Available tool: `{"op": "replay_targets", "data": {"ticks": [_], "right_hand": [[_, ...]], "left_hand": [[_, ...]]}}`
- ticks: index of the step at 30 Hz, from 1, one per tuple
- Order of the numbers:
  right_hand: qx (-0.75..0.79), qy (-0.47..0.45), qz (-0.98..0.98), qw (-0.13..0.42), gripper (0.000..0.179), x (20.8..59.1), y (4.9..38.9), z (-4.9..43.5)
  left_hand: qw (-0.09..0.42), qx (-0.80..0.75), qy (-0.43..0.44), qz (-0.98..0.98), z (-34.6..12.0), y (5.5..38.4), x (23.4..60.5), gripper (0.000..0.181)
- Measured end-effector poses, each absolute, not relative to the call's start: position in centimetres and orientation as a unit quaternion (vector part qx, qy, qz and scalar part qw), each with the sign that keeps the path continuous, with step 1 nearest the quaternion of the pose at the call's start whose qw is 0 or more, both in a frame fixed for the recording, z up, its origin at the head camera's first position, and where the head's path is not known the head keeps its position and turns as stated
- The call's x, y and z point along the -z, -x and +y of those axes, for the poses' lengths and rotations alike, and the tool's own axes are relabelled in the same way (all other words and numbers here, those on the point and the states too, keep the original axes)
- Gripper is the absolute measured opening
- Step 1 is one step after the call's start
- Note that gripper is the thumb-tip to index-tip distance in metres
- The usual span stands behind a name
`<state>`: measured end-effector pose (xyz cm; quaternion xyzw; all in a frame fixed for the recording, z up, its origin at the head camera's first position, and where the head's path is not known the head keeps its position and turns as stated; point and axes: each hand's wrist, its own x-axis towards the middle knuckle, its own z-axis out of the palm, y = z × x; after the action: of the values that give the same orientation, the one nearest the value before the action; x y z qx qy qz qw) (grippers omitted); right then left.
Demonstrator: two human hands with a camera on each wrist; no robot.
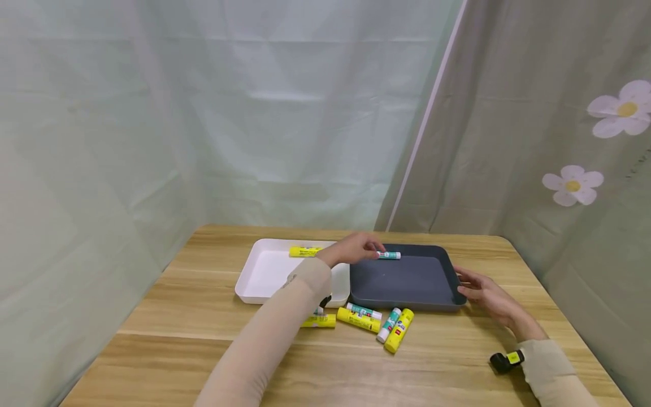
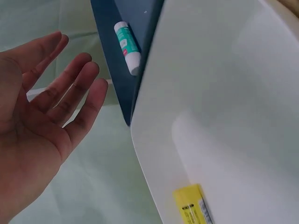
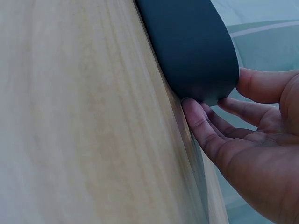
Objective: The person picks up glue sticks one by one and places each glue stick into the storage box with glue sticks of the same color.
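Above the far edge of the dark tray (image 1: 407,282), my left hand (image 1: 357,247) reaches across from the white tray. Its fingers are loosely spread and hold nothing in the left wrist view. Close by its fingertips, a white-and-teal glue stick (image 2: 127,46) lies inside the dark tray along the far wall. A yellow glue stick (image 1: 303,251) lies at the far side of the white tray (image 1: 249,282), partly covered by my left arm. My right hand (image 1: 485,297) holds the dark tray's right end, thumb at the rim and fingers against the outer wall (image 3: 196,51).
In front of the trays lie paired glue sticks: a yellow one (image 1: 358,319) by a teal one (image 1: 365,311), and another yellow one (image 1: 399,330) beside a teal one (image 1: 389,325). Further left, a yellow one (image 1: 320,321) is partly behind my left arm. Curtains surround the wooden table (image 1: 168,333).
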<state>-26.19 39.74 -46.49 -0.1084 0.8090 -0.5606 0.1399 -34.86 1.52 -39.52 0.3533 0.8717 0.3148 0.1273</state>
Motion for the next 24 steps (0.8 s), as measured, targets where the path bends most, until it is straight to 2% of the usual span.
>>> {"op": "replay_targets", "data": {"ticks": [10,24], "right_hand": [[0.559,0.109,0.809,0.144,0.072,46.3,26.0,39.8],[0.558,0.115,0.811,0.134,0.071,46.7,25.7,40.1]], "left_hand": [[0.142,-0.354,-0.360,0.852,-0.9,33.5,40.0,0.029],[0.106,-0.338,-0.369,0.859,-4.6,29.9,39.6,0.025]]}}
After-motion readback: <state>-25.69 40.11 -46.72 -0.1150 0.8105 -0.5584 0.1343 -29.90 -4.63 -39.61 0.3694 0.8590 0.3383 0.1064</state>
